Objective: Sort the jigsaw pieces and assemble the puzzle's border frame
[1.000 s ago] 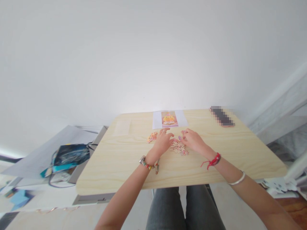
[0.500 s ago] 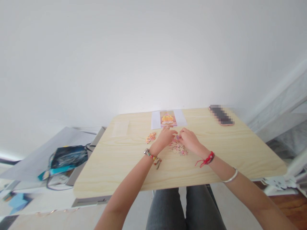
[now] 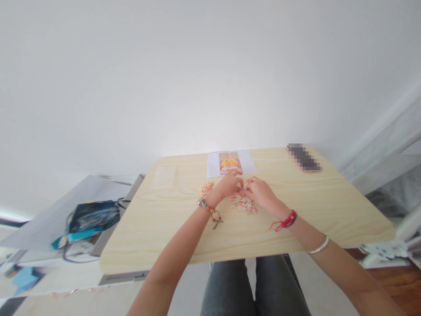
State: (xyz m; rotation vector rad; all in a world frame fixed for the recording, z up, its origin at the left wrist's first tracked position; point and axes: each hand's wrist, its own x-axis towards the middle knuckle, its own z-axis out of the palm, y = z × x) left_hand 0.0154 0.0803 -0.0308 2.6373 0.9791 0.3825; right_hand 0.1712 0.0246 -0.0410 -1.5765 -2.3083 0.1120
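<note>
Pale wood makes up the table, and over its middle we see our left hand and right hand drawn together, fingertips nearly meeting. Both are curled, fingers bent inward toward the thumbs, and between them sits a small pinkish puzzle piece; it is too small for us to tell which hand actually grips it or whether each hand has its own. Just below the fingertips lies a loose pile of puzzle pieces, pink and cream, spread flat on the table with its long axis running from upper left to lower right. The right hand's heel rests beside that pile. A smaller orange cluster of pieces sits just left of the left hand. Beyond the hands, near the far edge, a reference picture lies flat on a white sheet, its long side pointing away from us. A phone rests at the far right corner, well apart from the hands.
</note>
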